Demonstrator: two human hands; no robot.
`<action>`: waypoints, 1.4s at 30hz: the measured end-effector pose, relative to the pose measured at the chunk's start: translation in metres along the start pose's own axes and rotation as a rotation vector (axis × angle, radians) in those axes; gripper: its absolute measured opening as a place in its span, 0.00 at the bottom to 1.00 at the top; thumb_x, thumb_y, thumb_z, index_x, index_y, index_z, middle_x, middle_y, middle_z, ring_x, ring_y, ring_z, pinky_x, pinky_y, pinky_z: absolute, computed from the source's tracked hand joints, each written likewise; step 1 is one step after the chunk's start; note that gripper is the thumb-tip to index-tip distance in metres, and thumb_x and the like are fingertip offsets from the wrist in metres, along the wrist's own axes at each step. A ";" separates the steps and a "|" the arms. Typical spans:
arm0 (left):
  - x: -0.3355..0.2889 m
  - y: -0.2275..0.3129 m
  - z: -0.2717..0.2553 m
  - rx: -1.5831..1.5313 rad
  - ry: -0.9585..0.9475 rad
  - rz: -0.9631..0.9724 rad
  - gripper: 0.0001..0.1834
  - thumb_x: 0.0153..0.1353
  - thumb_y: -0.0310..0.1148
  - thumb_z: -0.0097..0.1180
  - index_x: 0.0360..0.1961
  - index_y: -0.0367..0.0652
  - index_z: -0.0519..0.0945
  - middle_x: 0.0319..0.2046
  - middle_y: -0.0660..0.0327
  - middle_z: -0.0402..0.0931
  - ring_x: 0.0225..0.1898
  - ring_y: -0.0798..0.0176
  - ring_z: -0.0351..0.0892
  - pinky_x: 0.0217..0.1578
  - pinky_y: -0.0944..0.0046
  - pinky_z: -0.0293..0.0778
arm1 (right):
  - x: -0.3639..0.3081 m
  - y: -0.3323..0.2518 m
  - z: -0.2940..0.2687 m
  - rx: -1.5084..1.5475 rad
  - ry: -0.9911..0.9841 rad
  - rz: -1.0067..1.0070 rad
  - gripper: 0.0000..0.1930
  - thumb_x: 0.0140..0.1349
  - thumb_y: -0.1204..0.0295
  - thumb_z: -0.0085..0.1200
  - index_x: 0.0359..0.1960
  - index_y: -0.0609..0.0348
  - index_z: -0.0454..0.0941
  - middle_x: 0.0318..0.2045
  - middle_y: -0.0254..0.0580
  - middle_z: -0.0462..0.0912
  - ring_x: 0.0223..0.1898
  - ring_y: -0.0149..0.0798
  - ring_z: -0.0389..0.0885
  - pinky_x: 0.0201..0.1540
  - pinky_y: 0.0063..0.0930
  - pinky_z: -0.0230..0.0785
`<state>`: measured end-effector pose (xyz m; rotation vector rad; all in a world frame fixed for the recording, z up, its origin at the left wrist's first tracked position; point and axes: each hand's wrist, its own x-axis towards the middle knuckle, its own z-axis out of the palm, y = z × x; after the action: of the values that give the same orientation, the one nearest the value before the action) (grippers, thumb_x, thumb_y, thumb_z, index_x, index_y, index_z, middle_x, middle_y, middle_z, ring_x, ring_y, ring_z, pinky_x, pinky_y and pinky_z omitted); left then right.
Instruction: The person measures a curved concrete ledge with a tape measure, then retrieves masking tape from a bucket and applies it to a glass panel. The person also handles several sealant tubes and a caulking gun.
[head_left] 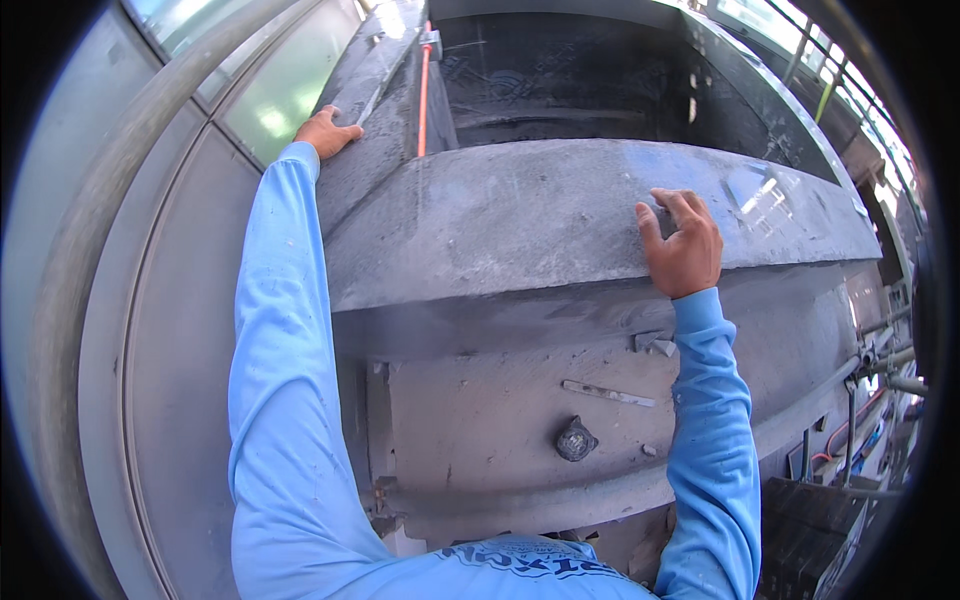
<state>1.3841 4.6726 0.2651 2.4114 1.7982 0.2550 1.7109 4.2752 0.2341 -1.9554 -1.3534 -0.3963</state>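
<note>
Two bare hands rest on a grey concrete wall top (520,215), both arms in light blue sleeves. At the far left stand pale glass panels (170,250) in a grey frame. The left hand (327,131) reaches up along the wall's left ledge, palm down and fingers loosely spread, holding nothing, its fingertips just beside a thin metal strip (372,98). Right of it an orange rod (423,95) runs upward along the ledge. The right hand (682,243) lies flat on the wall's front edge, fingers curled over it, gripping only concrete. Below, a round bolt head (576,440) sits on the wall face; pipes (880,370) show at far right.
</note>
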 end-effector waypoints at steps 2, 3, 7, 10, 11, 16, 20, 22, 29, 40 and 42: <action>-0.038 -0.002 -0.008 -0.052 -0.030 0.052 0.42 0.49 0.54 0.64 0.63 0.44 0.69 0.61 0.45 0.69 0.63 0.47 0.68 0.63 0.58 0.63 | -0.004 -0.001 -0.002 -0.020 -0.022 0.034 0.16 0.60 0.61 0.58 0.42 0.60 0.82 0.42 0.46 0.81 0.45 0.49 0.79 0.48 0.38 0.72; -0.050 -0.012 -0.012 -0.058 -0.034 0.052 0.41 0.48 0.52 0.66 0.63 0.47 0.69 0.61 0.44 0.69 0.63 0.47 0.67 0.63 0.58 0.63 | -0.003 -0.002 -0.002 -0.021 -0.023 0.032 0.16 0.60 0.61 0.58 0.42 0.60 0.82 0.42 0.46 0.82 0.46 0.49 0.79 0.49 0.38 0.72; -0.092 -0.044 -0.026 -0.065 -0.024 0.122 0.40 0.47 0.48 0.68 0.61 0.47 0.70 0.61 0.44 0.69 0.63 0.48 0.67 0.63 0.57 0.62 | -0.001 -0.007 -0.001 -0.028 -0.020 0.006 0.17 0.61 0.60 0.57 0.42 0.60 0.82 0.42 0.47 0.82 0.46 0.48 0.79 0.50 0.39 0.71; -0.113 -0.053 -0.036 -0.050 -0.084 0.127 0.42 0.46 0.49 0.68 0.62 0.45 0.69 0.60 0.46 0.69 0.63 0.48 0.67 0.63 0.57 0.62 | -0.001 -0.004 -0.001 -0.062 -0.050 0.021 0.18 0.61 0.58 0.56 0.45 0.58 0.82 0.43 0.44 0.83 0.46 0.46 0.81 0.51 0.37 0.72; -0.119 -0.056 -0.040 -0.047 -0.095 0.162 0.42 0.46 0.49 0.68 0.62 0.45 0.69 0.60 0.46 0.69 0.62 0.47 0.67 0.62 0.57 0.63 | 0.000 -0.004 -0.003 -0.064 -0.048 0.023 0.18 0.61 0.58 0.56 0.45 0.58 0.82 0.43 0.44 0.83 0.46 0.46 0.81 0.51 0.37 0.72; -0.145 -0.078 -0.047 -0.106 -0.155 0.210 0.40 0.45 0.45 0.70 0.60 0.46 0.70 0.59 0.45 0.70 0.62 0.48 0.68 0.61 0.56 0.63 | -0.001 -0.005 -0.003 -0.071 -0.049 0.027 0.18 0.61 0.58 0.56 0.45 0.58 0.82 0.43 0.44 0.83 0.46 0.46 0.81 0.51 0.38 0.72; -0.162 -0.088 -0.055 -0.207 -0.225 0.237 0.39 0.44 0.39 0.71 0.60 0.48 0.69 0.57 0.47 0.71 0.61 0.49 0.67 0.62 0.56 0.61 | -0.002 -0.001 -0.003 -0.030 -0.046 0.045 0.18 0.61 0.59 0.57 0.43 0.60 0.83 0.42 0.46 0.83 0.48 0.48 0.79 0.51 0.39 0.71; -0.166 -0.095 -0.061 -0.204 -0.254 0.226 0.40 0.44 0.38 0.71 0.60 0.48 0.68 0.57 0.47 0.71 0.61 0.49 0.67 0.63 0.56 0.61 | -0.002 -0.005 -0.003 -0.022 -0.062 0.064 0.18 0.60 0.59 0.57 0.43 0.59 0.83 0.42 0.46 0.83 0.48 0.47 0.79 0.51 0.38 0.72; -0.146 -0.112 -0.065 -0.109 -0.306 0.198 0.43 0.42 0.36 0.72 0.62 0.47 0.66 0.59 0.49 0.69 0.64 0.49 0.64 0.65 0.56 0.57 | -0.001 -0.005 -0.002 -0.036 -0.065 0.067 0.17 0.60 0.59 0.57 0.43 0.59 0.83 0.43 0.45 0.83 0.48 0.46 0.79 0.52 0.37 0.72; -0.033 0.001 -0.013 -0.001 0.024 -0.031 0.59 0.46 0.74 0.57 0.70 0.42 0.60 0.66 0.48 0.62 0.68 0.48 0.60 0.67 0.53 0.57 | -0.001 -0.002 -0.002 -0.072 -0.055 0.034 0.16 0.60 0.61 0.57 0.43 0.58 0.83 0.40 0.43 0.83 0.45 0.44 0.80 0.49 0.37 0.72; -0.023 0.007 -0.001 0.039 0.042 -0.083 0.59 0.45 0.75 0.57 0.69 0.43 0.61 0.66 0.48 0.62 0.68 0.49 0.60 0.68 0.53 0.57 | -0.001 -0.005 -0.001 -0.062 -0.070 0.042 0.15 0.60 0.61 0.57 0.43 0.57 0.83 0.40 0.43 0.83 0.45 0.44 0.80 0.49 0.37 0.72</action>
<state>1.3836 4.6485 0.2659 2.3678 1.9333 0.2670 1.7061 4.2749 0.2360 -2.0628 -1.3559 -0.3563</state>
